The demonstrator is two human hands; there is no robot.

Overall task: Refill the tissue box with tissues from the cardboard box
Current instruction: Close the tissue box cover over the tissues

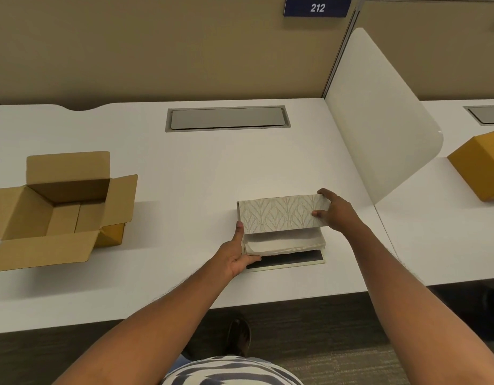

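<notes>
Between the gripping left hand (237, 252) and right hand (336, 213), the tissue box (279, 215) – long axis sideways – shows tissues (282, 243) inside; the cardboard box (57, 209) beyond the left hand gapes – empty.

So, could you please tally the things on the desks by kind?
Brown cardboard boxes: 2, open cardboard box and closed box
Patterned tissue box: 1
Stack of tissues: 1
Total: 4

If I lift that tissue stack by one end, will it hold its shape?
Probably not. The tissue stack looks like soft loose sheets with a wrinkled top, so it would likely sag. It should be light. The left hand supports its end, which suits it.
</notes>
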